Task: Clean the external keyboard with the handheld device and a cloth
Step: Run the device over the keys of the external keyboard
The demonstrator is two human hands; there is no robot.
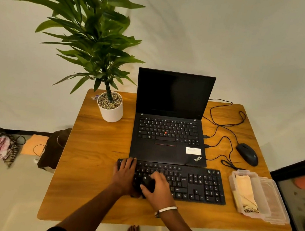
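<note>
Keyboard (181, 183) lies on the table (93, 146) before the laptop (168, 136), left hand (123, 173) pressing flat on its left end while right hand (154, 188) grips the device (146, 182) over the keys; I'd sweep slow overlapping rows rightward, cloth (245, 193) waiting in its box (271, 204).

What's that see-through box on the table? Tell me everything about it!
The clear plastic container sits open near the table's front right corner, right of the external keyboard. It looks thin and slightly cloudy, with ridged rims. One half holds a folded cream cloth; the other half, seemingly its lid, lies flat beside it. Neither hand touches it.
</note>
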